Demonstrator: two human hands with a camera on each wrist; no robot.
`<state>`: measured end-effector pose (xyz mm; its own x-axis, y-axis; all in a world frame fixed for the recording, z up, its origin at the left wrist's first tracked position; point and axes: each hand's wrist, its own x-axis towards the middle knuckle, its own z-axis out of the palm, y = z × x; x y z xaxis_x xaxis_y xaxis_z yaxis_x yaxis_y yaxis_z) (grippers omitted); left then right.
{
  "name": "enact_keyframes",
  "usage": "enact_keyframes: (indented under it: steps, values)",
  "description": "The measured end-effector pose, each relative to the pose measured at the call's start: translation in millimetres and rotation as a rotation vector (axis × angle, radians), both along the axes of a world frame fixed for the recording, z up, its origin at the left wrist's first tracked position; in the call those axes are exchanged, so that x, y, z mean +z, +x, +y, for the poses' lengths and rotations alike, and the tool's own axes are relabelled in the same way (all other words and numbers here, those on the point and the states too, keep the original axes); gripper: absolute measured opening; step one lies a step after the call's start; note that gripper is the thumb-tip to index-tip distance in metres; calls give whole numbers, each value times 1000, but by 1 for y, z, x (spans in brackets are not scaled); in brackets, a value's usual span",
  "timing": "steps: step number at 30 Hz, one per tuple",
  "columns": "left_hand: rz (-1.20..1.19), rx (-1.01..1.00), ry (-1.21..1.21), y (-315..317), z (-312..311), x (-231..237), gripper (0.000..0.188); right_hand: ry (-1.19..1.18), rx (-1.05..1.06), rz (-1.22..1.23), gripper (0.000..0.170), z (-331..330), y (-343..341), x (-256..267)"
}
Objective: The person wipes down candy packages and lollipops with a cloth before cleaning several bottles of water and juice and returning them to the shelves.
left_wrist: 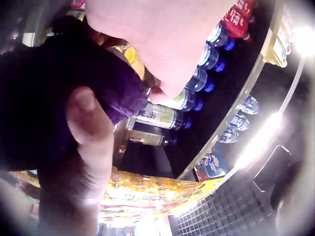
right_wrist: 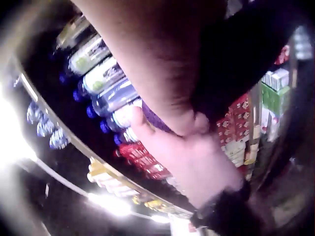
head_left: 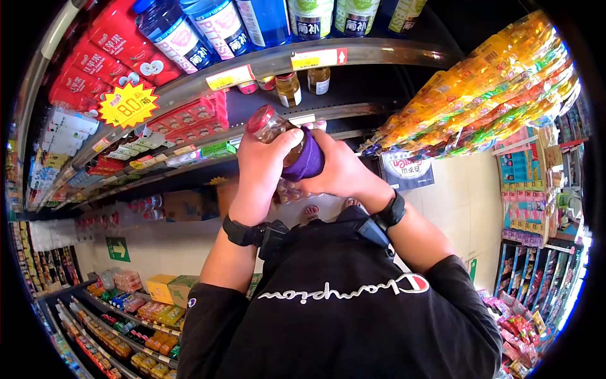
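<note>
In the head view my left hand [head_left: 257, 161] grips a glass jar [head_left: 273, 131] with a red lid, its thumb across the glass. Around the jar's lower part lies a purple cloth [head_left: 307, 158], which my right hand [head_left: 344, 169] grips from the other side. The jar is tilted, lid up and to the left. In the left wrist view the dark purple cloth [left_wrist: 120, 88] sits between my left hand [left_wrist: 152, 44] and my right thumb. The right wrist view shows both hands close together, the cloth mostly hidden behind them.
Ahead is a shelf [head_left: 372, 52] of bottles, with two small jars [head_left: 288, 90] on the level below. Hanging yellow packets [head_left: 480, 88] stand at the right. Red packs [head_left: 126, 47] fill the upper left. Cartons [head_left: 183, 203] lie low at the left.
</note>
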<state>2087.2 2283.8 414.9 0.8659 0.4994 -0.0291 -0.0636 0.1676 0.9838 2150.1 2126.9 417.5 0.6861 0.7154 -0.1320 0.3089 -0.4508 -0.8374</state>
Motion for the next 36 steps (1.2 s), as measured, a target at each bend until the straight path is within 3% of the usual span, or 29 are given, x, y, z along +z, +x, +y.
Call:
enact_keyframes:
  steps: [2,3,4,6,7,10,12,14,15,20,21,23,24,26,30,33,34,36]
  values:
    - [-4,-31,24,4,-3,4,29,253,136,216,75,-7,10,-23]
    - [-8,-58,53,7,-4,6,32,468,161,568,74,-7,11,-37]
    - [-10,-62,52,10,-1,9,32,468,157,565,74,-11,14,-44]
    - [-39,-392,-39,18,9,14,39,659,247,1003,76,-16,20,-44]
    - [-119,-319,-181,20,1,11,43,659,272,1080,79,-18,20,-42]
    - [-172,-417,-374,32,0,-13,39,637,271,1037,77,-14,22,-48]
    - [-226,-376,-418,35,-5,-11,33,650,209,942,67,-9,16,-33]
    - [-128,-264,-135,31,-11,-9,34,399,-2,429,71,-7,11,-28]
    - [-166,-227,-126,30,-15,-20,36,220,-107,181,77,-7,7,-13]
    - [-173,-187,-55,26,-27,-14,38,168,-223,-56,74,-5,2,-18]
    - [-193,-235,-138,26,-20,-11,38,194,-206,-124,72,-6,2,-18]
    - [-172,-282,-187,28,-3,-5,39,179,-167,-120,74,-9,6,-12]
    - [-305,-257,-156,32,-5,-1,37,164,-130,-116,75,-11,8,-9]
    - [-201,-228,85,34,-1,4,22,178,-82,-84,69,-13,7,-11]
    - [-158,-283,193,38,-9,-1,3,198,-71,28,66,-10,11,-20]
    - [-171,-481,390,37,-16,12,10,569,-28,570,55,-1,10,-30]
    - [-168,-484,392,38,-13,12,10,572,-30,572,55,-1,10,-30]
    - [-129,-560,91,40,-8,13,17,690,-31,735,62,-1,11,-27]
